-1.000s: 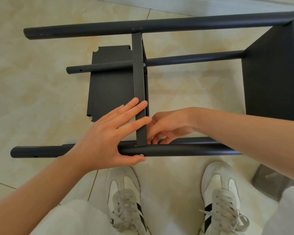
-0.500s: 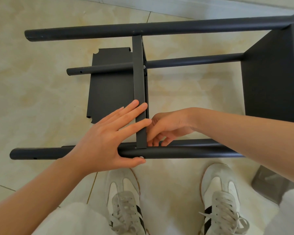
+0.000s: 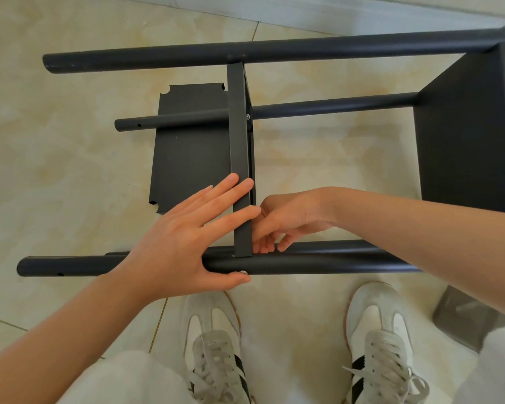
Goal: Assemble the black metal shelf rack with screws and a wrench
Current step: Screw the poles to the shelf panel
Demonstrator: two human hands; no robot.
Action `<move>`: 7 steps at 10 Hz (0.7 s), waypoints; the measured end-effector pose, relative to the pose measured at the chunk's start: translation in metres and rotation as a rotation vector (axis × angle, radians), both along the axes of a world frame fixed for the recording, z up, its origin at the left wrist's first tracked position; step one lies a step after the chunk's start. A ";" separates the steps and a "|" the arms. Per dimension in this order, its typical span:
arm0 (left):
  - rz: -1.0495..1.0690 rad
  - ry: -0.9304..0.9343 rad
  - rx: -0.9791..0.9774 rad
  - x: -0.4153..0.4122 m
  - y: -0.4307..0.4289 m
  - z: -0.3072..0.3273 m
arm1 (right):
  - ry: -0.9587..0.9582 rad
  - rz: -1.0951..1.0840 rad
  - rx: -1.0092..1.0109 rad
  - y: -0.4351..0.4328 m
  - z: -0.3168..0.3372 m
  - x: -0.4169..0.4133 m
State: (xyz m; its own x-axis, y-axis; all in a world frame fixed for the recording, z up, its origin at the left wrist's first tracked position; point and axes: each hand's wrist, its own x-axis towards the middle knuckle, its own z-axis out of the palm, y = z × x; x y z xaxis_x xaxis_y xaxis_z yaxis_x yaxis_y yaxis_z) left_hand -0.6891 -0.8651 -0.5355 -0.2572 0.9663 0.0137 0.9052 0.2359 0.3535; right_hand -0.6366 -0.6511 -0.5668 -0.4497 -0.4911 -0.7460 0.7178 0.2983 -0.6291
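The black rack lies on its side on the tiled floor. Its near tube runs left to right in front of my feet. A shelf panel stands on edge between this tube and the far tube. My left hand lies flat with straight fingers pressing the panel's edge, and its thumb touches a silver screw head on the near tube. My right hand is on the panel's right side with fingers curled at the joint. Its fingertips are hidden behind the panel's lip. No wrench is in sight.
A loose black panel lies flat on the floor under the lower tube. Another mounted shelf panel closes the rack at the right. A grey plastic bag sits by my right shoe.
Both hands stay at the same joint. The rack has drifted slightly downward in view, and my right fingers have shifted a little behind the panel.
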 end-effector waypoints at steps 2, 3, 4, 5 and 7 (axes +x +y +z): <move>-0.005 -0.008 0.001 0.000 0.000 -0.001 | -0.041 -0.022 -0.090 0.002 0.002 -0.001; -0.004 -0.007 0.003 0.000 0.000 -0.001 | -0.024 -0.014 -0.062 0.001 0.001 0.001; -0.002 -0.007 0.000 0.001 0.000 -0.001 | -0.032 -0.001 -0.062 0.001 0.001 0.001; -0.004 -0.006 0.001 0.000 0.000 0.000 | -0.051 -0.028 -0.108 0.000 0.000 0.000; -0.004 -0.010 0.001 0.000 0.000 0.000 | -0.042 -0.019 -0.060 -0.003 0.000 -0.001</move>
